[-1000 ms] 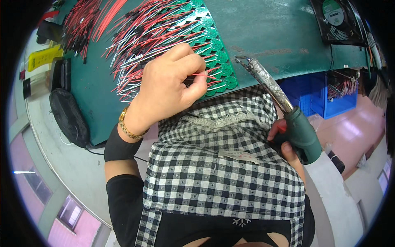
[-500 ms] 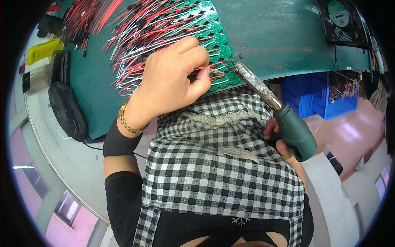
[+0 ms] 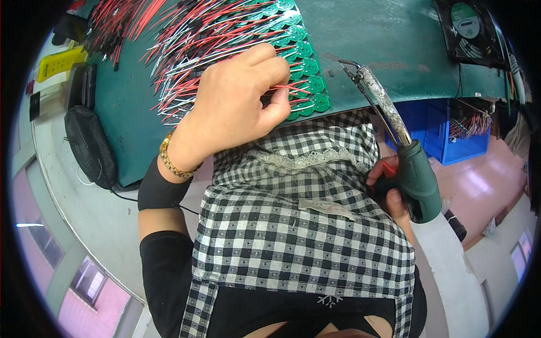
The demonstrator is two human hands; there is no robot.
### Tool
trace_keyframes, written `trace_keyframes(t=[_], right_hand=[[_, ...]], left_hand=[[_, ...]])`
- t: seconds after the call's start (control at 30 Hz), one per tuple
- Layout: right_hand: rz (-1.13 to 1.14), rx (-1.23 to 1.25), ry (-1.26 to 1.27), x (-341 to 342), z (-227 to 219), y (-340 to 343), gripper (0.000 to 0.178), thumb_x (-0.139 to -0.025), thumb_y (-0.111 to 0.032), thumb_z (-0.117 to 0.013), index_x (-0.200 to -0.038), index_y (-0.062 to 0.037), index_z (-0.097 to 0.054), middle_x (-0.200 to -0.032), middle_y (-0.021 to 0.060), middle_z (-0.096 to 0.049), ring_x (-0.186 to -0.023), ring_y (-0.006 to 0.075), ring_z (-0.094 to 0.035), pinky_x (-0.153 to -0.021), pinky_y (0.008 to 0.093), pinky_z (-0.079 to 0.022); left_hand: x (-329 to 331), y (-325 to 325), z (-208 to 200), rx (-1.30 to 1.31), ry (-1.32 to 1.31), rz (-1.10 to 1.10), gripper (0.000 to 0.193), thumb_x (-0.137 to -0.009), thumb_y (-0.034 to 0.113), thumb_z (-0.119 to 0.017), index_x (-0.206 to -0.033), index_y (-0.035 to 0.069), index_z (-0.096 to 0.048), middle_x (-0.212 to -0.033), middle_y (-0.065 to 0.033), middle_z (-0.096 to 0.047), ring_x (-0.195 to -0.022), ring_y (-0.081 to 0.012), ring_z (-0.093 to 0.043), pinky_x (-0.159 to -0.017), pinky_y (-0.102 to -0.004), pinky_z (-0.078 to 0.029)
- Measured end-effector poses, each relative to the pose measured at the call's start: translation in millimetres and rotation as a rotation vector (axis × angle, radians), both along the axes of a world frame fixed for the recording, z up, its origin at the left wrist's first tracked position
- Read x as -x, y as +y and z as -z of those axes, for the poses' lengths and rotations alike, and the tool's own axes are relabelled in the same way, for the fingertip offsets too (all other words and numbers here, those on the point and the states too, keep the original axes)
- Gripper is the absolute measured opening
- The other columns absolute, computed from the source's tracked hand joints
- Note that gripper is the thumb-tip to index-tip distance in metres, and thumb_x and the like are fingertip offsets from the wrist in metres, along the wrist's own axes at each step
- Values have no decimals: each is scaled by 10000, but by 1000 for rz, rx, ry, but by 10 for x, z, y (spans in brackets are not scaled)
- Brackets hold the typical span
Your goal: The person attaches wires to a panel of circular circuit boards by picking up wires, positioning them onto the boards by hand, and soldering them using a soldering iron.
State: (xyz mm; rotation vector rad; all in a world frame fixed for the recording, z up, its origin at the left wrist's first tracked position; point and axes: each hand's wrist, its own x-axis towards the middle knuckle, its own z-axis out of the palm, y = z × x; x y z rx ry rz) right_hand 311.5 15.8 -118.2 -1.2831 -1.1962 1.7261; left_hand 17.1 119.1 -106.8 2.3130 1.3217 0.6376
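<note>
My left hand (image 3: 239,96) is closed in a pinch over the near end of a panel of round green circuit boards (image 3: 310,67). Between its thumb and forefinger is a thin red wire (image 3: 297,88), whose end reaches onto a board. Many red and white wires (image 3: 183,67) fan out leftward from the panel, partly covered by that hand. On the right, my right hand (image 3: 397,204) is wrapped round a dark green soldering gun (image 3: 418,179), which hides most of its fingers. The gun's bent tip points up-left, apart from the boards.
More red wires with black connectors (image 3: 110,34) lie at the far left of the green mat (image 3: 372,45). A black fan (image 3: 466,28) stands far right. Blue bins (image 3: 462,147) with wires sit below the table edge. A black mesh pouch (image 3: 90,147) lies at the left.
The soldering gun has moved right, with its tip lifting away from the boards and turning more upright. My left hand stays pinched in nearly the same place.
</note>
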Motion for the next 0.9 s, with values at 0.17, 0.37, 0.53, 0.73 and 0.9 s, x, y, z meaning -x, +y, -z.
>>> trace_keyframes(t=[0.17,0.37,0.53,0.73,0.9], right_hand=[[36,-6,13,-14,9,-31,580,-815,-478,-641,-1130,-8,-519,-904,86,-571,-799,162,-556,-720,301,-469],[61,-6,51,-11,-27,-15,580,-815,-463,-648,-1147,-7,-511,-904,79,-570,-806,156,-555,-736,299,-467],[46,14,42,-35,-43,22,598,-813,-472,-648,-1161,-7,-505,-905,74,-570,-809,157,-556,-746,300,-467],[21,-3,65,-100,19,28,600,-821,-474,-633,-1159,3,-500,-911,76,-571,-809,157,-560,-742,304,-470],[-42,-118,48,-149,105,65,684,-774,-420,-674,-1260,6,-452,-821,155,-589,-721,204,-573,-649,302,-451]], left_hand=[[-12,3,-3,7,2,0,78,-685,67,-613,-733,74,-552,-696,-51,-500,-575,-239,-549,-476,-343,-438],[-17,60,-142,85,103,36,79,-737,41,-629,-755,59,-554,-709,-64,-499,-594,-246,-548,-530,-318,-453],[475,131,-435,11,106,-136,50,-858,119,-595,-868,71,-601,-845,-82,-604,-627,-248,-585,-577,-334,-476],[186,-58,-522,-290,-108,-530,62,-875,61,-621,-911,11,-622,-782,-81,-609,-668,-188,-563,-611,-244,-445],[-178,-107,-168,-73,-144,-73,140,-749,33,-699,-872,68,-642,-786,-46,-546,-633,-199,-567,-546,-297,-466]])
